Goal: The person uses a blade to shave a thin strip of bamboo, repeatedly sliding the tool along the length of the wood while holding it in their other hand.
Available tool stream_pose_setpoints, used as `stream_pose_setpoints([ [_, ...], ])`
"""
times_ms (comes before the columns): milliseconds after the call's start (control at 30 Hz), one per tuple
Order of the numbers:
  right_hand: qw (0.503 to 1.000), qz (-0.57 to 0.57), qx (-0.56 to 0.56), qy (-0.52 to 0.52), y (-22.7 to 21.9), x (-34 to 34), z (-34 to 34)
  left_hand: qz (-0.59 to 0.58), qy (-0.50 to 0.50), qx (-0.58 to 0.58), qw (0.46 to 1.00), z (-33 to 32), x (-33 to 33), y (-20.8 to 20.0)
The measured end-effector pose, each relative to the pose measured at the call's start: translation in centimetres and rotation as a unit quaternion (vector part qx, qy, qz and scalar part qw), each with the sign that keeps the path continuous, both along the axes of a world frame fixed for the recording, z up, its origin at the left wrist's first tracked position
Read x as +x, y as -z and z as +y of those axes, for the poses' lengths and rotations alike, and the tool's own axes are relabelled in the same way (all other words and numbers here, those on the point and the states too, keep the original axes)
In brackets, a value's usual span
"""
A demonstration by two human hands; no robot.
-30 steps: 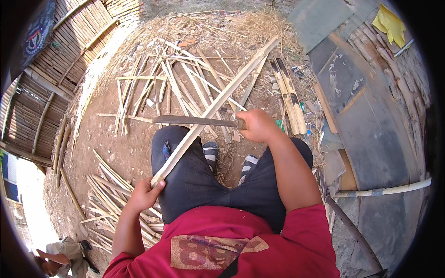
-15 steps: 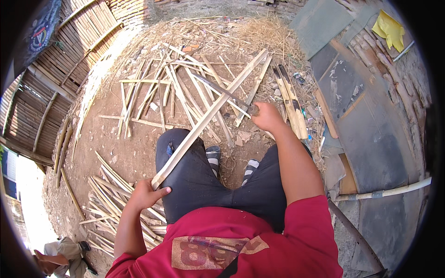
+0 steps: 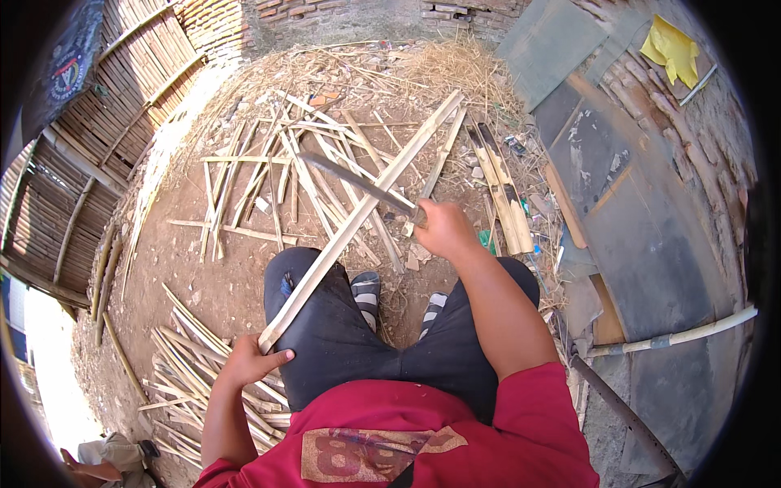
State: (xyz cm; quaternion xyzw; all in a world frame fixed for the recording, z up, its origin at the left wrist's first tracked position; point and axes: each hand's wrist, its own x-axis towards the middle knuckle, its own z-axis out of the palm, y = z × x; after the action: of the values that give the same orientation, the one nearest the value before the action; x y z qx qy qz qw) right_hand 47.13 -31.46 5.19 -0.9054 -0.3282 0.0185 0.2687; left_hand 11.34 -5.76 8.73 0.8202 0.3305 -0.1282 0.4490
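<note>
My left hand [image 3: 250,360] is closed on the near end of a long split bamboo strip [image 3: 323,267], its thumb stretched out to the side. The strip slants over my left thigh, up and away to the right. In my right hand [image 3: 444,228] is the handle of a machete [image 3: 342,172]. Its dark blade points to the far left and crosses the strip beyond my knees; I cannot tell whether they touch. Both hands are closed.
Many bamboo strips [image 3: 244,175] lie scattered on the dirt ahead. A pile of strips [image 3: 183,358] is at my left. Two thicker bamboo pieces [image 3: 504,191] lie ahead right. Dark boards [image 3: 643,244] stand at the right. Part of another person [image 3: 114,462] shows at lower left.
My right hand with the machete has moved a little left and nearer to me, and the blade lies flatter. My left hand still grips the strip's near end.
</note>
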Motion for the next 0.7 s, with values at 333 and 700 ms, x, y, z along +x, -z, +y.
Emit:
stream_pose_setpoints([
  [333, 0.989, 0.075, 0.088, 0.095, 1.1, 4.7, -2.8, -0.016, -0.004, 0.01, 1.0, 0.2, -0.2, 0.0],
  [700, 0.997, 0.062, 0.038, 0.025, 0.7, 3.1, -2.1, 0.015, -0.017, 0.032, 0.999, 0.2, -0.5, 1.3],
])
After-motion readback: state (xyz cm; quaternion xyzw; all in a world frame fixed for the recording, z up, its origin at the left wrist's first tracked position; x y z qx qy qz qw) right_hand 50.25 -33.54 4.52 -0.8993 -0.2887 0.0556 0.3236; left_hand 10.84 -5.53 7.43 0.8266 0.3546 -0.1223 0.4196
